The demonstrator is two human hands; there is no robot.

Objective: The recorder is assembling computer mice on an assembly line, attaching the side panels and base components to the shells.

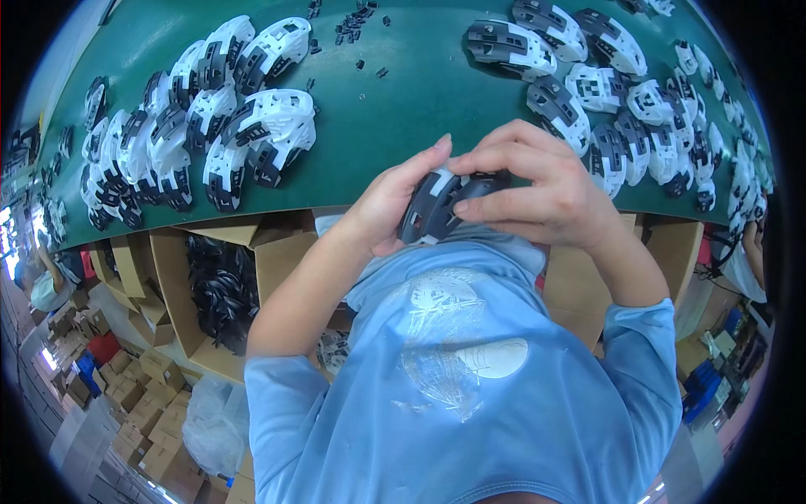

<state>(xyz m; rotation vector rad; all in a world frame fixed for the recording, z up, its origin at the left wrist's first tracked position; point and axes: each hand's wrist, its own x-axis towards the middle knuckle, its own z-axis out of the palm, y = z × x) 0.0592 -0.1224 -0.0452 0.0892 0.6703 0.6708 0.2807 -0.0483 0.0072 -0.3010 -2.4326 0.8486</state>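
Dark shell part point(432, 206) clasped between left hand point(388, 206), right hand point(546, 189)

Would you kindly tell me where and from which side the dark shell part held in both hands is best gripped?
Judging by its pose, the dark shell part is best gripped across its long curved edges, from the two sides. The left hand cups its left edge, while the right hand covers its right end from above. The slotted domed face stays free between them, so a side grip seems steadiest.
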